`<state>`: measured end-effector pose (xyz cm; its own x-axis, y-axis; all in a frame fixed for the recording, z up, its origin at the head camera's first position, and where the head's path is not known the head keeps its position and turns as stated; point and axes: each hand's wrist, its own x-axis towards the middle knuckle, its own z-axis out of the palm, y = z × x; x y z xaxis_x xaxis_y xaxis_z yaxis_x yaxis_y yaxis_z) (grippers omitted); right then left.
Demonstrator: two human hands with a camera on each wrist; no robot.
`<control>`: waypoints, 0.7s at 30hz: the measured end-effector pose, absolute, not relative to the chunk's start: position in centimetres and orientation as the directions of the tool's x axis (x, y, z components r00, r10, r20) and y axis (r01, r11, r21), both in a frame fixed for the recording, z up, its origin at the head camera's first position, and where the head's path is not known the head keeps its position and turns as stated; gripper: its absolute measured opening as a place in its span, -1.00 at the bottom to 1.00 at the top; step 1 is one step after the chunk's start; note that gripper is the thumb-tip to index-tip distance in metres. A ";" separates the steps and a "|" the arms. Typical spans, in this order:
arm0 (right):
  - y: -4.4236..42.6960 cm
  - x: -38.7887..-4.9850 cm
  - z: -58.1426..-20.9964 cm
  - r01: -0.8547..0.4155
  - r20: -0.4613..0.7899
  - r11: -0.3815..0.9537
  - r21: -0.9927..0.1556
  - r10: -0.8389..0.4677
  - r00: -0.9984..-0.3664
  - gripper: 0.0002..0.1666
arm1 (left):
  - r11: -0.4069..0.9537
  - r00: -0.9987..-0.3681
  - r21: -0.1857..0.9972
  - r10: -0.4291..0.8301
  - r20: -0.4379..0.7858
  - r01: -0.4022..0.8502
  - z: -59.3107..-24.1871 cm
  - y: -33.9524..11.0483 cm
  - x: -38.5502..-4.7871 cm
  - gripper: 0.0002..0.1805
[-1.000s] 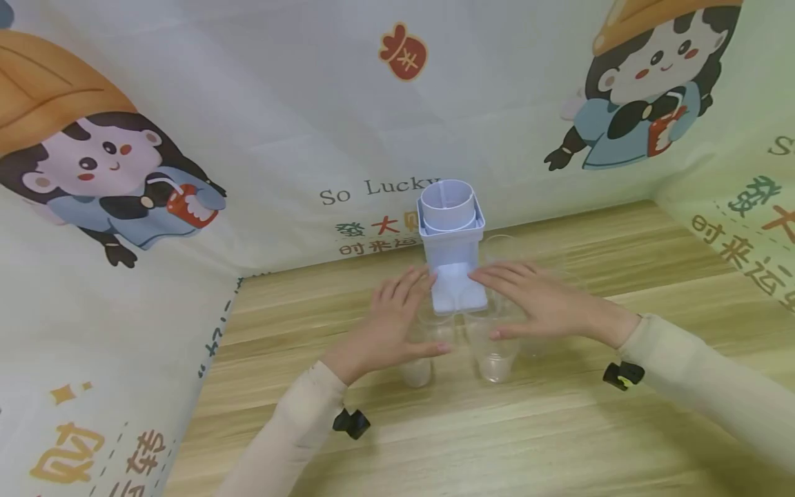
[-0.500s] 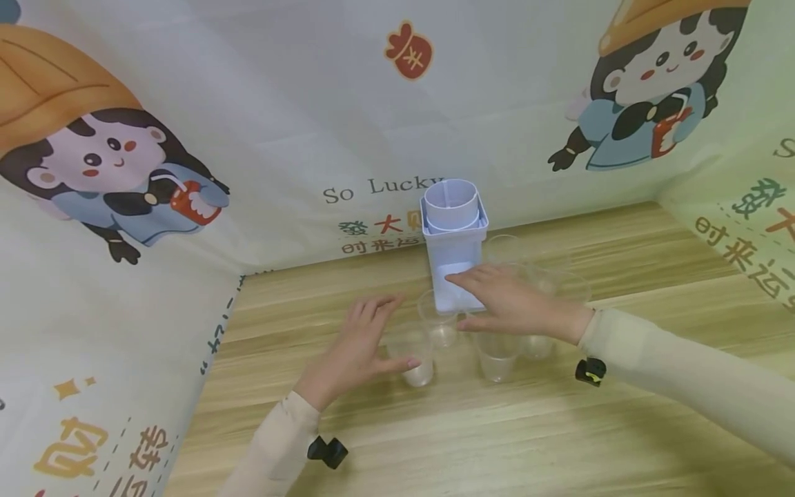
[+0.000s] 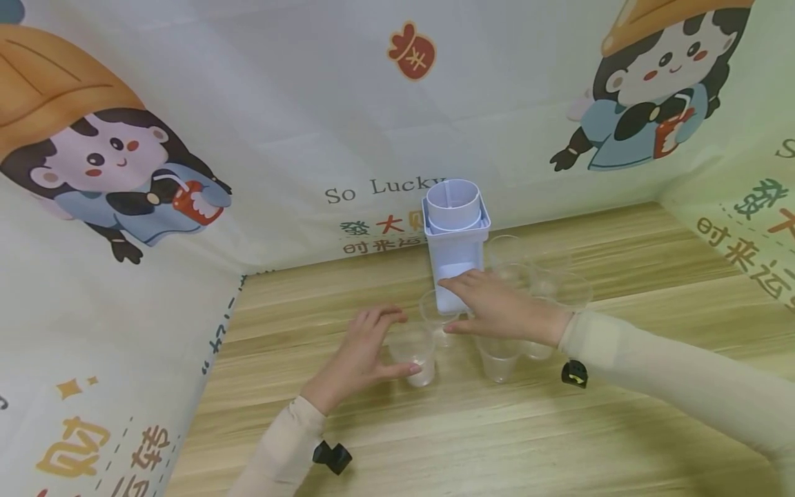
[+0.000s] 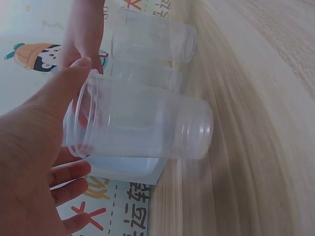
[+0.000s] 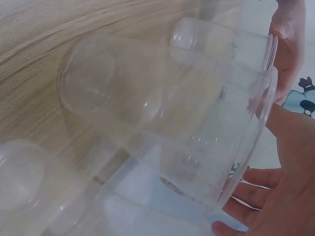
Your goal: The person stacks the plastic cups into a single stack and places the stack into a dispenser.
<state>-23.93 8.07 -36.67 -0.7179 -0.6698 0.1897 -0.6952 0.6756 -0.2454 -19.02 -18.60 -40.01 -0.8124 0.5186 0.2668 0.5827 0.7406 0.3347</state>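
Observation:
My left hand (image 3: pixel 352 357) is beside a clear plastic cup (image 3: pixel 425 352) standing upright on the table. In the left wrist view the thumb meets that cup's rim (image 4: pixel 84 113), and the other fingers spread loosely below. My right hand (image 3: pixel 502 308) hovers over more clear cups, above the front right cup (image 3: pixel 499 367). The right wrist view has its thumb and loosely bent fingers near a cup's rim (image 5: pixel 268 101); firm contact cannot be made out. Another cup (image 3: pixel 442 335) stands between the hands. Behind them is a pale blue square holder (image 3: pixel 456 252) with a round tube on top.
Several clear cups (image 3: pixel 559 290) stand at the right of the holder, partly hidden by the right arm. The wooden table (image 3: pixel 435 442) meets a printed cloth wall (image 3: pixel 292 138) at the back and sides. Black devices are worn at both wrists.
Both hands have moved left: the left hand from in front of the holder to the left cup, the right hand inward over the cups. The cups show no clear movement.

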 end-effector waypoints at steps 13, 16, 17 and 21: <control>7.6 -24.3 -37.4 -0.705 0.223 0.672 -0.226 -0.669 -0.709 -0.13 | 0.724 -0.801 0.344 0.533 0.272 0.598 -40.5 -18.5 -19.2 -0.18; 7.5 -24.3 -37.5 -0.702 0.217 0.675 -0.227 -0.668 -0.712 -0.13 | 0.730 -0.806 0.341 0.531 0.262 0.592 -40.6 -18.6 -19.2 -0.19; 7.5 -24.3 -37.6 -0.700 0.213 0.676 -0.229 -0.667 -0.714 -0.13 | 0.730 -0.806 0.341 0.531 0.262 0.592 -40.6 -18.6 -19.2 -0.19; 7.4 -24.4 -37.9 -0.699 0.205 0.676 -0.233 -0.668 -0.715 -0.13 | 0.723 -0.803 0.351 0.530 0.273 0.596 -40.7 -18.6 -19.1 -0.18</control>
